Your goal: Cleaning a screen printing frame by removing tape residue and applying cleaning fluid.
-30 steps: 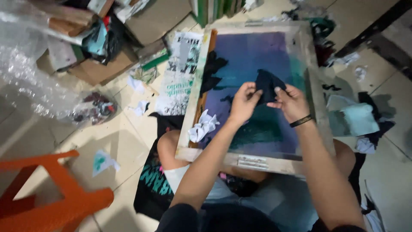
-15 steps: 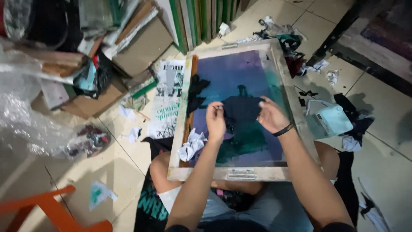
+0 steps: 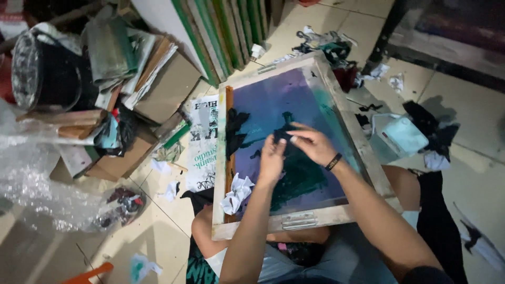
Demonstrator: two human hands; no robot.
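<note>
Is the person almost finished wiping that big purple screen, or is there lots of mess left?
Partly done, it seems. The upper part of the screen looks fairly clean purple. Right now the left hand and right hand pinch a dark rag at the middle. Left to do: the dark green ink patch and black smears by the left edge. A crumpled white paper lies on the frame.

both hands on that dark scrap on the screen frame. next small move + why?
Probably keep peeling the dark scrap up and off the mesh. The left hand and right hand both pinch it mid-screen, and it looks only partly lifted. More dark patches cling near the wooden frame, and a crumpled white paper lies at the left edge.
</note>
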